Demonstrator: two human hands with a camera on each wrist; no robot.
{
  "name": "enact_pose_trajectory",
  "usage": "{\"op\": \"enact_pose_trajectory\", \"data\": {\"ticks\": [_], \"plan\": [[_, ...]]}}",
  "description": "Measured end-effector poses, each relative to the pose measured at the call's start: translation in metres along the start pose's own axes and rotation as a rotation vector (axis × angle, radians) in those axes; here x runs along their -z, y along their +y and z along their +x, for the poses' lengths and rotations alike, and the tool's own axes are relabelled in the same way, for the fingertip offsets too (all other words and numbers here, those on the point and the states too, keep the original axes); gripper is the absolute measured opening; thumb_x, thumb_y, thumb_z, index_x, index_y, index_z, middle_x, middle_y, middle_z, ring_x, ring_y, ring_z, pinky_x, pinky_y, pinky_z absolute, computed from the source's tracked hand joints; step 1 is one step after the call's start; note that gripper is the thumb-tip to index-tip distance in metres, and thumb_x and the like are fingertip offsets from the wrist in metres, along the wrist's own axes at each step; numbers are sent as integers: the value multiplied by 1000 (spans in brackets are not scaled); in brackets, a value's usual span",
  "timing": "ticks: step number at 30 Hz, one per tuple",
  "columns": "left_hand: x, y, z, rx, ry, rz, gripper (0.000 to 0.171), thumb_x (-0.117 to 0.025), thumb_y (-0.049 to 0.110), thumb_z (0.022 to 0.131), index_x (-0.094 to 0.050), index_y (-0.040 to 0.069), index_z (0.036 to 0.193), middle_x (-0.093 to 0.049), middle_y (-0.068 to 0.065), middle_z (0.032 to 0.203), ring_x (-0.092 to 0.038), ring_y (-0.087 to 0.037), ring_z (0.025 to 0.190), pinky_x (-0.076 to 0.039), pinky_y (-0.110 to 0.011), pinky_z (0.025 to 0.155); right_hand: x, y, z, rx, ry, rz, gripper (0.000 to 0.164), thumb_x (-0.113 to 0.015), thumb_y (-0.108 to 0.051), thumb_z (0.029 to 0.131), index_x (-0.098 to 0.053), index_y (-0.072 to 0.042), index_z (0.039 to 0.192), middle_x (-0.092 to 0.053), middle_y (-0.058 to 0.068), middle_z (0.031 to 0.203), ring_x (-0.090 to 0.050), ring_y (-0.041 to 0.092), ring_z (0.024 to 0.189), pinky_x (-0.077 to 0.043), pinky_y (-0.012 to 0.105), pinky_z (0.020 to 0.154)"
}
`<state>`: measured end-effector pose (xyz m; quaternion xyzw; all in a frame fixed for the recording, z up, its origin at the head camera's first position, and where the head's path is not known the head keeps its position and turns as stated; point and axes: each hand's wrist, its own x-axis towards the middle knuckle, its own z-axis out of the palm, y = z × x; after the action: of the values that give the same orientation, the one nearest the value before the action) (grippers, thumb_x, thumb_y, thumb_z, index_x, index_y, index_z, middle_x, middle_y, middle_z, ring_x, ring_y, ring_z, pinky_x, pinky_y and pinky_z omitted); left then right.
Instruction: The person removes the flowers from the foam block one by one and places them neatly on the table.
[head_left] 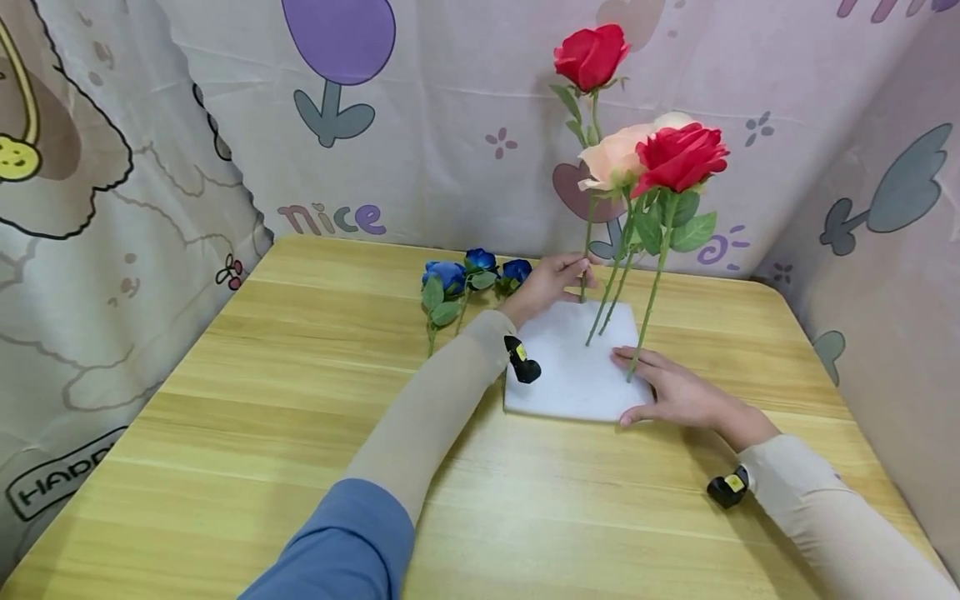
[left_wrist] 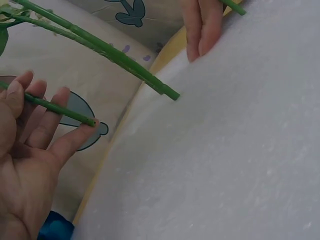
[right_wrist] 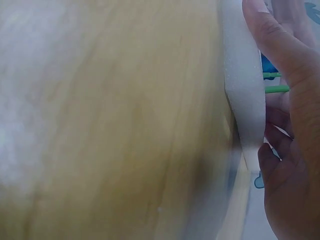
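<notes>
At the far edge of the foam [head_left: 555, 379], a left hand [head_left: 550, 287] pinches a green stem [left_wrist: 60, 109] between thumb and fingers, its tip clear of the surface; we take it to carry the back red rose [head_left: 591, 58]. On the foam's right side, a right hand [head_left: 678, 393] lies with fingers straight and close together on top, thumb spread toward the near corner.

We judge the rose light but top-heavy, its stem stiff with a little give and faintly slick, its petals soft and easily crushed; low on the stem, just above the tip, looks the best place to take hold. The foam, we expect, is light and apt to slide unless pressed near its rim.

We count three more stems [left_wrist: 125, 63] standing in the foam, below a peach rose [head_left: 617, 158], a partly hidden white rose [head_left: 673, 121] and the front red rose [head_left: 682, 158]. Left of the foam, three blue roses [head_left: 445, 277] lie on the table [head_left: 262, 417]. Our tally: two red, one peach, one white, three blue, one foam, two hands.
</notes>
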<state>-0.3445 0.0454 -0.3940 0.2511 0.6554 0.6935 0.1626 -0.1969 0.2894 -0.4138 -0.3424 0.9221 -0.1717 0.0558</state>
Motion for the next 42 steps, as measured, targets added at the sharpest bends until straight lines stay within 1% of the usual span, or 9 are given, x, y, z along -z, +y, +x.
{"op": "enact_pose_trajectory", "data": {"ticks": [3,7,13,18,23,29,33,38,42], "plan": [[3,4,-1,3,6,-29,39,-46,28,103,-60,4,130,-60,-13,104,-63,-21,106,-58,-37,82,0,0,-1,-2,-3,-6,105,-74,-62,73,-39,2,147,-34,19,153,-32,39,138,-30,55,110],[7,9,-4,27,11,-53,40,-47,27,103,-57,4,134,-59,-11,104,-63,-21,106,-57,-38,85,0,1,-2,-7,-6,-16,105,-74,-63,73,-39,2,147,-35,19,152,-32,40,138,-30,56,110],[13,18,-10,25,12,26,38,-42,25,106,-55,8,137,-59,-11,108,-62,-22,109,-56,-37,88,1,0,-2,-27,-16,-12,106,-73,-65,72,-38,1,148,-33,18,154,-29,40,139,-28,56,111],[16,25,-15,37,17,42,40,-42,26,105,-54,9,140,-60,-11,112,-61,-24,112,-56,-36,88,1,0,-2,-31,-20,-10,107,-72,-65,72,-37,1,148,-32,18,154,-28,40,140,-27,56,112],[22,28,-21,41,23,65,41,-45,30,103,-56,17,139,-61,-12,119,-60,-23,114,-55,-35,90,3,-1,-2,-20,-9,-21,107,-74,-65,71,-38,2,148,-33,18,154,-30,40,139,-28,56,111],[28,35,-30,37,22,110,40,-44,26,104,-54,15,141,-62,-12,119,-60,-24,114,-53,-43,94,5,-2,-1,-41,-27,-8,108,-73,-66,71,-37,0,149,-31,16,155,-28,39,140,-27,55,112],[35,37,-32,54,41,112,39,-45,24,104,-54,14,141,-63,-9,117,-59,-27,117,-52,-44,94,5,-3,-1,-29,-12,-7,107,-74,-65,71,-38,1,148,-33,17,154,-29,40,139,-28,57,111],[43,37,-34,62,80,140,38,-46,27,103,-56,17,139,-64,-6,116,-59,-25,115,-52,-44,95,3,-2,-2,-11,5,-13,106,-76,-63,71,-40,2,146,-35,18,152,-32,41,137,-30,58,109],[49,34,-36,62,106,149,36,-47,27,103,-59,20,137,-66,-4,116,-60,-25,114,-51,-46,96,1,-2,-2,-22,-7,-12,107,-74,-65,71,-39,1,148,-34,17,153,-30,40,139,-29,57,110]]}}
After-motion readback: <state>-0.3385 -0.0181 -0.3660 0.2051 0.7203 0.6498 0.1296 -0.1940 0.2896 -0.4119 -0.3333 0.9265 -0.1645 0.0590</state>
